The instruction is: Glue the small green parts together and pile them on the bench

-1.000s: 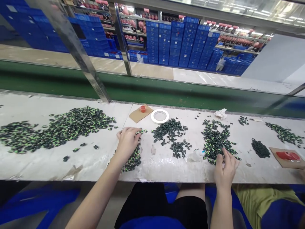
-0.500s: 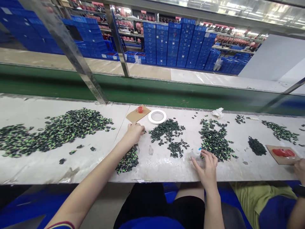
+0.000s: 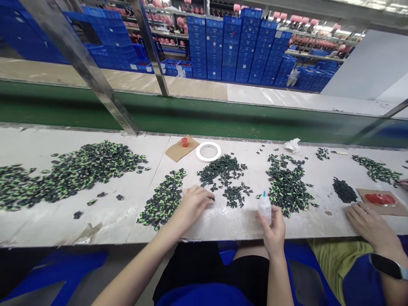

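Note:
My right hand (image 3: 273,227) grips a small translucent squeeze bottle (image 3: 264,208) with a blue tip, held upright above the table near its front edge. My left hand (image 3: 196,206) is closed in a pinch on a small black-and-green piece (image 3: 212,198) at its fingertips. Just left of that hand lies a pile of black-and-green pieces (image 3: 162,199). Between my hands and farther back is a heap of small dark pieces (image 3: 225,170). Another black-and-green pile (image 3: 288,187) lies beyond the bottle, to its right.
A roll of white tape (image 3: 208,152) lies near a red cup (image 3: 184,142) on cardboard (image 3: 175,152). A larger pile (image 3: 89,170) spreads at left. At right, a co-worker's hand (image 3: 366,221) rests by cardboard with red containers (image 3: 379,199). Crumpled tissue (image 3: 292,145) lies at the back.
My left hand has moved right and nearer, away from the cardboard. My right hand now has the bottle upright instead of tilted. The co-worker's hand has come farther into view.

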A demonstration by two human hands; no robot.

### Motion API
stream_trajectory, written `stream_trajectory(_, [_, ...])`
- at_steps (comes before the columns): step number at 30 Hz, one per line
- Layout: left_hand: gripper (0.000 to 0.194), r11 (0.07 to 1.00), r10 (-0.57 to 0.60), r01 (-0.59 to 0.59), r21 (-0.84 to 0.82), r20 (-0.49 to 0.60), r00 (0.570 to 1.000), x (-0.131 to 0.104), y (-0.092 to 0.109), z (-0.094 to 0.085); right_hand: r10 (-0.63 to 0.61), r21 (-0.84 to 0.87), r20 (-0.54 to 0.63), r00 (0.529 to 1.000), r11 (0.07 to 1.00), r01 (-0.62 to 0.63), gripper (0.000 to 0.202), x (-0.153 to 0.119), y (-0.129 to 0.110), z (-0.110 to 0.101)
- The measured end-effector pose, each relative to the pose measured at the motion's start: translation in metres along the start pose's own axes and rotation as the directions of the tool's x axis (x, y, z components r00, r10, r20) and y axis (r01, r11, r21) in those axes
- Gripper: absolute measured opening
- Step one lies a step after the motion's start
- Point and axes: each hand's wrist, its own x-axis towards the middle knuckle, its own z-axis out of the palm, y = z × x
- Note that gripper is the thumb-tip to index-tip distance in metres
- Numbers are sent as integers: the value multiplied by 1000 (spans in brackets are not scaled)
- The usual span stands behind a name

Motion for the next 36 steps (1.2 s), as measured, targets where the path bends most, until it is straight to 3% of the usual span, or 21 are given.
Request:
stream_trajectory(4, [10,999,-1,0,-52,-28,1000,-12,14,40,-13,67,-37,999,998,16,28,0,7,-3])
stream_trajectory(8, [24,988,-42,18,-154,-156,987,-16,11,57,20,161,-62,998,987,-9,32,-1,5,4])
stream_trajectory(11, [39,964,-80,21,-264,-214,973,-21,9,59,54,107,-86,995,993,-44,33,-3,-5,16])
stream_trajectory(16, [34,946,-171,89,-313,-245,954,-24,9,59,71,-15,-22,997,997,-72,35,-5,-18,29])
stream_trajectory(28, [34,942,-202,114,-315,-263,943,-22,11,60,98,-103,40,994,990,-93,36,-4,-21,32])
stream_trajectory(36, [36,934,-232,148,-325,-235,944,-22,11,61,113,-118,8,994,987,-111,40,-5,-18,32])
